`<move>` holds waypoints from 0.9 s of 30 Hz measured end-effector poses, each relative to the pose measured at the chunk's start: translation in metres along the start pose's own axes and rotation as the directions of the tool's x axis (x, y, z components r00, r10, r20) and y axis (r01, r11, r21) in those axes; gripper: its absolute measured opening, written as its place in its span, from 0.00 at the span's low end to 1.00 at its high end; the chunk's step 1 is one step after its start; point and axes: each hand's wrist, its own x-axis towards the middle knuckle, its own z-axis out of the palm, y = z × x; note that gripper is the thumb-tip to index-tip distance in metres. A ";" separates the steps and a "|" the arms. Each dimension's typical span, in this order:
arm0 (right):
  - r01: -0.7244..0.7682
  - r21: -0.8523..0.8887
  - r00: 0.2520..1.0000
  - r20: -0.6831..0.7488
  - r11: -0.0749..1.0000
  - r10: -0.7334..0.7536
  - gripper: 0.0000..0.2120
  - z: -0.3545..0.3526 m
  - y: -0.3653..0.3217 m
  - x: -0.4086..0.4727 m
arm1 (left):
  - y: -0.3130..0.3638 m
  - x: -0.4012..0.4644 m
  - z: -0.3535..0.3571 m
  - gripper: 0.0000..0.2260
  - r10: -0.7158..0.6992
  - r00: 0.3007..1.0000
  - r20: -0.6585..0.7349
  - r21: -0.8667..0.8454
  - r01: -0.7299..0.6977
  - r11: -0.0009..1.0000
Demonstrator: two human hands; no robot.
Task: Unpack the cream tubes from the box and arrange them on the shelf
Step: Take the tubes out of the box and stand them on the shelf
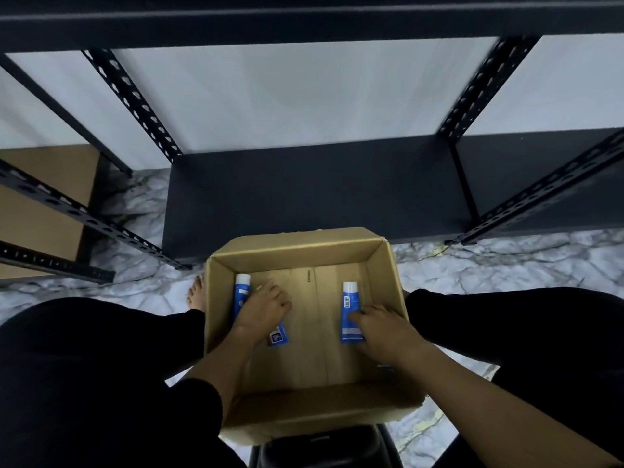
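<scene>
Both hands reach into the open cardboard box (304, 251). The left hand (261, 310) grips a blue cream tube (242, 292) at 9 o'clock; the right hand (381, 327) grips another tube (350, 305) at 3 o'clock. The black shelf (314, 194) stands at 12 o'clock.

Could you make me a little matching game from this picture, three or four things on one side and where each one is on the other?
Things:
1. left hand
2. right hand
3. cardboard box
4. dark shelf

Places:
A. on the floor between the person's legs
B. on the tube by the box's right wall
C. beyond the box, bare
D. on the tube by the box's left wall

Pairs: 1-D, 2-B, 3-A, 4-C
</scene>
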 end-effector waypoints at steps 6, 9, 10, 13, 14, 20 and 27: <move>-0.007 0.057 1.000 -0.007 0.998 0.007 0.26 -0.013 0.002 0.020 | 0.007 0.002 -0.009 0.19 -0.195 0.977 0.086 -0.442 0.213 0.872; 0.000 0.081 1.000 -0.027 0.997 0.003 0.26 -0.018 0.000 0.030 | 0.013 0.004 -0.014 0.20 -0.272 0.958 0.093 -0.574 0.275 0.771; 0.001 0.094 0.999 -0.038 0.996 0.003 0.27 -0.021 0.000 0.034 | 0.013 0.004 -0.015 0.19 -0.299 0.950 0.084 -0.610 0.287 0.739; -0.004 0.112 0.997 -0.075 0.994 0.012 0.28 -0.028 0.001 0.043 | 0.011 0.002 -0.018 0.20 -0.397 0.914 0.090 -0.720 0.335 0.608; 0.000 0.104 0.996 -0.083 0.995 0.009 0.28 -0.030 0.002 0.047 | 0.009 0.000 -0.017 0.20 -0.423 0.901 0.098 -0.745 0.348 0.569; 0.023 0.024 0.995 -0.099 0.999 -0.021 0.29 -0.030 0.007 0.068 | 0.002 -0.007 -0.018 0.21 -0.513 0.847 0.138 -0.845 0.370 0.385; 0.092 -0.108 0.995 -0.027 0.990 -0.096 0.27 -0.022 0.012 0.079 | 0.003 -0.018 -0.020 0.21 -0.461 0.876 0.140 -0.876 0.327 0.355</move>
